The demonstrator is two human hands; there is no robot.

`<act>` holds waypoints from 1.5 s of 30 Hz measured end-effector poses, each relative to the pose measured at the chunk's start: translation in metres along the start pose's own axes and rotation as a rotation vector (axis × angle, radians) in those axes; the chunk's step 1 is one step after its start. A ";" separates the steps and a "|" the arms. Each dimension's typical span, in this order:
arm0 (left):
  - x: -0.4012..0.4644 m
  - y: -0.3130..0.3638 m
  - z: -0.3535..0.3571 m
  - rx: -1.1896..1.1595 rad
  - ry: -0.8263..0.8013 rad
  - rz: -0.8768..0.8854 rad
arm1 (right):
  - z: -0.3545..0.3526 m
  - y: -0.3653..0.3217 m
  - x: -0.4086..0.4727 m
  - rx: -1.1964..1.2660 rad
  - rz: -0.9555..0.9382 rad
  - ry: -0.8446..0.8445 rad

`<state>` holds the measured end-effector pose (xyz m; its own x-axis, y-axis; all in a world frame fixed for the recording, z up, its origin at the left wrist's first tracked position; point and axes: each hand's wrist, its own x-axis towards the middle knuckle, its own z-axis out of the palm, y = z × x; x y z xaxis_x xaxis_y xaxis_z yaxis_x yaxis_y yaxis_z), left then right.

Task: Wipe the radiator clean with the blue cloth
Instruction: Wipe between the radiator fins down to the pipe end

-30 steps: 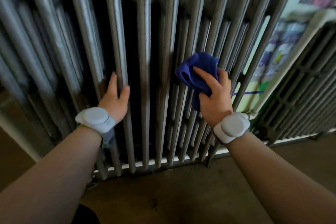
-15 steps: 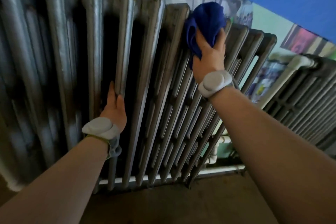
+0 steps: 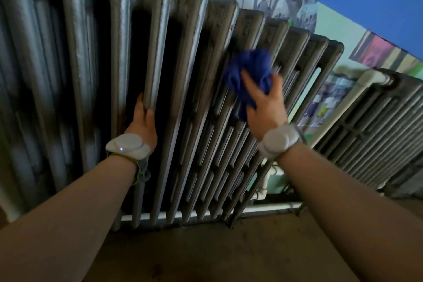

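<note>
A tall grey cast-iron radiator [image 3: 187, 71] with many vertical ribs fills the view ahead. My right hand [image 3: 265, 107] holds the bunched blue cloth [image 3: 249, 73] and presses it against the upper middle of the ribs toward the radiator's right end; hand and cloth are blurred. My left hand [image 3: 143, 121] grips one rib near the middle of the radiator, thumb on its right side and fingers behind its left edge. Both wrists wear white bands.
A second grey radiator [image 3: 375, 135] stands to the right, with a white pipe [image 3: 357, 89] beside it. A white pipe [image 3: 270, 207] runs along the base. Brown floor [image 3: 229, 254] lies below. Pictures and a blue band cover the wall [image 3: 338, 30] behind.
My right hand has slid the cloth down from the top of the ribs to their upper middle. The left hand keeps its grip on the same rib.
</note>
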<state>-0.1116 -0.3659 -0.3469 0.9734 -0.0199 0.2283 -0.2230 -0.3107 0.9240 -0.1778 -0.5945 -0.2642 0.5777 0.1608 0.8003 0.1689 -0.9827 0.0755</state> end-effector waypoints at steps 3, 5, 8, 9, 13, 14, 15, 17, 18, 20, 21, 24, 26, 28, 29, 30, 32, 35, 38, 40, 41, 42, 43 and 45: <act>-0.002 -0.001 0.000 -0.005 -0.014 -0.009 | -0.014 -0.003 0.050 0.008 0.035 0.094; -0.003 -0.002 -0.001 -0.039 -0.037 -0.045 | -0.007 -0.004 0.065 -0.014 0.049 0.100; -0.003 0.003 -0.004 -0.100 -0.040 -0.040 | 0.026 -0.005 0.042 -0.075 0.046 0.131; -0.003 0.004 -0.005 -0.094 -0.049 -0.045 | 0.039 -0.004 0.024 -0.098 0.026 0.132; -0.001 0.001 -0.009 -0.039 -0.066 -0.068 | 0.078 0.004 -0.056 -0.201 -0.111 -0.091; -0.001 0.000 -0.009 -0.036 -0.065 -0.079 | 0.083 0.005 -0.072 -0.202 -0.126 -0.182; -0.002 0.002 -0.010 -0.030 -0.061 -0.086 | 0.085 0.006 -0.083 -0.192 -0.129 -0.268; -0.004 0.003 -0.010 -0.018 -0.063 -0.085 | 0.082 0.007 -0.091 -0.157 -0.140 -0.341; -0.005 0.003 -0.010 -0.021 -0.060 -0.083 | 0.076 0.006 -0.089 -0.138 -0.150 -0.324; -0.004 0.002 -0.010 -0.030 -0.054 -0.086 | 0.053 0.002 -0.071 -0.135 -0.152 -0.203; -0.003 0.001 -0.010 -0.035 -0.055 -0.090 | 0.042 -0.001 -0.057 -0.138 -0.127 -0.118; -0.002 0.000 -0.009 -0.028 -0.033 -0.079 | 0.021 -0.011 -0.008 -0.120 0.048 0.055; -0.003 0.000 -0.007 -0.018 -0.018 -0.064 | 0.032 -0.013 0.006 -0.077 0.124 0.092; -0.003 0.000 -0.007 -0.025 -0.028 -0.065 | 0.056 -0.010 -0.003 -0.092 0.079 0.131; -0.003 0.000 -0.009 -0.034 -0.043 -0.075 | 0.070 -0.009 -0.015 -0.106 0.063 0.132; -0.004 0.003 -0.008 -0.042 -0.068 -0.089 | 0.080 -0.007 -0.034 -0.121 0.061 0.120; -0.004 0.006 -0.011 -0.032 -0.090 -0.102 | 0.103 -0.009 -0.075 -0.123 0.047 0.085; -0.006 0.005 -0.008 0.000 -0.058 -0.116 | 0.127 -0.007 -0.133 -0.158 -0.047 -0.130; -0.005 0.006 -0.007 -0.003 -0.040 -0.125 | 0.123 -0.003 -0.142 -0.156 -0.107 -0.236; -0.004 0.005 -0.007 -0.004 -0.040 -0.116 | 0.106 0.002 -0.123 -0.106 -0.200 -0.160; -0.004 0.004 -0.007 -0.005 -0.041 -0.114 | 0.095 0.003 -0.111 -0.079 -0.246 -0.104; -0.004 0.003 -0.007 -0.007 -0.039 -0.114 | 0.083 0.004 -0.097 -0.064 -0.263 -0.031; -0.003 0.002 -0.006 -0.001 -0.035 -0.115 | 0.073 0.003 -0.083 -0.055 -0.241 0.048; -0.002 -0.001 -0.004 0.019 -0.021 -0.112 | 0.064 0.001 -0.059 -0.040 -0.109 0.184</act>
<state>-0.1139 -0.3617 -0.3466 0.9931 -0.0043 0.1175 -0.1123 -0.3301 0.9372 -0.1606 -0.5994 -0.3493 0.4015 0.2507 0.8809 0.1888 -0.9638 0.1882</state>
